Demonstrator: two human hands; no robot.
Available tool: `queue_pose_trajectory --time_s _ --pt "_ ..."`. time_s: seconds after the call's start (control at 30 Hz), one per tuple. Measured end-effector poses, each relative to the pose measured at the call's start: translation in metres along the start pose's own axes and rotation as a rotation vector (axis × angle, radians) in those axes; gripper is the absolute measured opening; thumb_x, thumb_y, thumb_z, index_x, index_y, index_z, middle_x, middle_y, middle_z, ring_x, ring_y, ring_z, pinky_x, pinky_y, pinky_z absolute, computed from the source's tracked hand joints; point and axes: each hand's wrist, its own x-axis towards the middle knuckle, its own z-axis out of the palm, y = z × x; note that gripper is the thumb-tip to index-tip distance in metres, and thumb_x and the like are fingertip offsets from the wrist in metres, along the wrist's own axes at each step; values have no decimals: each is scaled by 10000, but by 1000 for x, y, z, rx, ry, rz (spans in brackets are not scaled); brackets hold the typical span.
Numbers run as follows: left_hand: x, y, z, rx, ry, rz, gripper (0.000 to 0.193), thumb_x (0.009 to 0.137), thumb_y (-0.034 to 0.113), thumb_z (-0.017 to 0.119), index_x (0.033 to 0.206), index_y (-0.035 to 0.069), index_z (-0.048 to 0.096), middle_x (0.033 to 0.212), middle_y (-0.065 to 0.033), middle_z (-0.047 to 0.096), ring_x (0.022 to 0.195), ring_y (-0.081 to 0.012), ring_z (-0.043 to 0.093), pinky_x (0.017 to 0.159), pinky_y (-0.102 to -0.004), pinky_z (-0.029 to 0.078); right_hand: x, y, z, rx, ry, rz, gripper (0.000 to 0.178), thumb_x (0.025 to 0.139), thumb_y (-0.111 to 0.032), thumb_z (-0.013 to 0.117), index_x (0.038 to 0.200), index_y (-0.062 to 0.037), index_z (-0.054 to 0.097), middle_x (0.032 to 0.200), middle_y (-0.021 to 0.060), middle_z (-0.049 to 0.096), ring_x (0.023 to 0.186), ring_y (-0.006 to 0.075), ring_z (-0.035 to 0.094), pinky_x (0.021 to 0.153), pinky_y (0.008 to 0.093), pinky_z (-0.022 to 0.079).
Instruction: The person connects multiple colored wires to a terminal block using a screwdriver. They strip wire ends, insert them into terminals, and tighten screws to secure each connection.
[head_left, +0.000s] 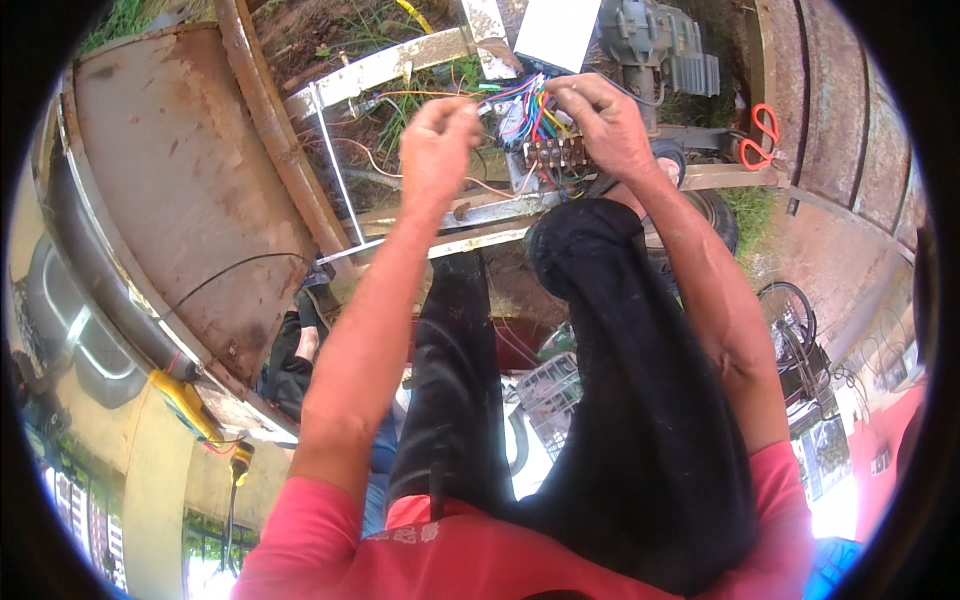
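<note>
A bundle of coloured wires (540,110), with blue, red, green and yellow strands, rises above a dark terminal block (556,152) with metal screws. My right hand (606,125) is at the bundle's upper right, thumb and forefinger pinched on a wire at its top. To the left of the bundle, my left hand (440,145) is closed with its fingertips together. Whatever those fingers hold is too small to make out. A thin orange wire (410,93) runs just behind them.
A white box (556,34) stands behind the wires, with a grey motor (655,45) to its right. Orange-handled scissors (759,137) hang at the right frame. Rusty sheet metal (190,150) fills the left. A yellow multimeter (186,405) lies lower left. Another person's foot (307,343) shows nearby.
</note>
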Motion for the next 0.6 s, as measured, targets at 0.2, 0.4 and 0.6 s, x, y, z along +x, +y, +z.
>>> queue_pose_trajectory --time_s 0.2,0.4,0.6 --pt "38 -54 -47 233 -29 -100 336 1036 216 651 1305 27 719 1081 -81 776 909 -126 699 813 -301 560 4 0 -1 148 66 63 275 1076 -259 646 1234 -89 794 1083 57 776 968 121 697 889 302 542" --pt "36 -94 -36 748 -298 77 352 1014 257 642 1307 82 726 1229 -172 763 1168 -328 718 1041 -446 539 1 -6 -10 114 116 99 287 1080 -264 638 1222 -68 793 1027 23 770 933 102 667 870 286 535" --pt "46 -83 -26 843 -466 -26 461 981 342 646 1337 55 704 1276 -208 739 1218 -365 693 1061 -443 525 -7 -12 -17 40 96 155 285 1084 -243 613 1237 -78 788 1035 21 770 949 99 680 862 285 540"
